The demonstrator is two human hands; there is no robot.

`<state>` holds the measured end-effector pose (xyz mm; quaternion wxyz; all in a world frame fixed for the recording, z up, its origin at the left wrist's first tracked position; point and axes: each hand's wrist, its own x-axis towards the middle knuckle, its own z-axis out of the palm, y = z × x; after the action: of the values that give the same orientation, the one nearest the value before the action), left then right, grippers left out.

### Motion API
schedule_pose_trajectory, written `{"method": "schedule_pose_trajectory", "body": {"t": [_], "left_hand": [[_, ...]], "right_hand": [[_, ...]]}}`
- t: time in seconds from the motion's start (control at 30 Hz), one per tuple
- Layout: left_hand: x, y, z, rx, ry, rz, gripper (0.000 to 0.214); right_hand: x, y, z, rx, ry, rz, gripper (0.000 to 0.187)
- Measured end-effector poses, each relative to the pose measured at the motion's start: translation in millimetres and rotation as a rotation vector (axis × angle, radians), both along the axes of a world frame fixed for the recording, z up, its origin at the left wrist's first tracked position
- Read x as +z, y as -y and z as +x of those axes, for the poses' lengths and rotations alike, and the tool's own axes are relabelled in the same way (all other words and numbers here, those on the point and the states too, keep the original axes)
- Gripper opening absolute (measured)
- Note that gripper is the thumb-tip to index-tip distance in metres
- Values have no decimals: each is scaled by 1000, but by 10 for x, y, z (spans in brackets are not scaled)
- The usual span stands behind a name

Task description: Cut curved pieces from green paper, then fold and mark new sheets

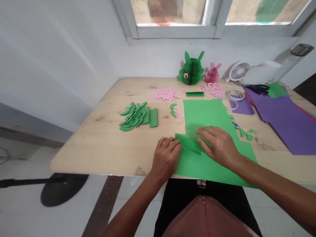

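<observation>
My left hand (167, 158) pinches the left end of a small green paper piece (189, 144), which looks folded and part raised. My right hand (218, 144) hovers at its other end, thumb and fingers apart, slightly blurred; whether it touches the paper is hard to see. Beneath both lies a large bright green sheet (203, 115) with a cut-out corner. To the left are a pile of green paper cut-outs (133, 116) and a green rectangle (153, 117). A few green and pink curved scraps (177, 113) lie just beyond my left hand.
Pink cut-outs (165, 94), tape rolls (235, 95), black scissors (258, 89) and purple sheets (278, 115) lie on the wooden table (84, 144). Along the wall stand a green paper honeycomb figure (193, 70), a smaller pink one (212, 74), a white fan (239, 70) and a bottle (291, 62).
</observation>
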<state>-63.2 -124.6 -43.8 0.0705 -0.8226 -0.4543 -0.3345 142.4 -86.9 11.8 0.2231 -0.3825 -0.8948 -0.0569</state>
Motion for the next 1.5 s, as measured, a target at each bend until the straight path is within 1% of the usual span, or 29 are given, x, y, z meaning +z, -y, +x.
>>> {"method": "schedule_pose_trajectory", "body": {"t": [0.03, 0.07, 0.1, 0.17, 0.23, 0.3, 0.4, 0.53, 0.73, 1.03, 1.13, 1.37, 1.5], "left_hand": [[2, -8, 4, 4, -3, -3, 13], [3, -15, 9, 10, -4, -8, 13], [4, -19, 16, 17, -3, -13, 13], [2, -24, 30, 28, 7, -28, 13], [0, -26, 39, 35, 23, -45, 13], [-5, -26, 38, 29, 40, -67, 14], [-16, -26, 18, 12, 58, -101, 14], [-50, -29, -20, 14, 63, -116, 16], [-92, -30, -36, 18, 49, -81, 18], [-82, -32, -40, 26, 53, -76, 19], [-66, -19, -39, 22, 77, -113, 20], [47, 9, -96, -15, 172, -282, 24], [36, -51, -172, -42, 157, -322, 21]], "right_hand": [[-11, 51, 0, 73, -28, 57, 18], [-27, 98, -9, 142, -36, 80, 18], [-49, 137, -24, 203, -27, 74, 18], [-105, 184, -65, 261, 20, 9, 20], [-167, 190, -98, 247, 59, -67, 23], [-218, 166, -110, 199, 75, -122, 24], [-261, 114, -94, 158, 82, -163, 21], [-295, 57, -61, 185, 72, -128, 16], [-315, -11, -63, 200, 52, -50, 17], [-309, -47, -85, 213, 79, -48, 18], [-316, -39, -77, 211, 107, -60, 18], [-295, -2, -43, 211, 118, -143, 20], [-288, 16, -27, 216, 121, -162, 25]]}}
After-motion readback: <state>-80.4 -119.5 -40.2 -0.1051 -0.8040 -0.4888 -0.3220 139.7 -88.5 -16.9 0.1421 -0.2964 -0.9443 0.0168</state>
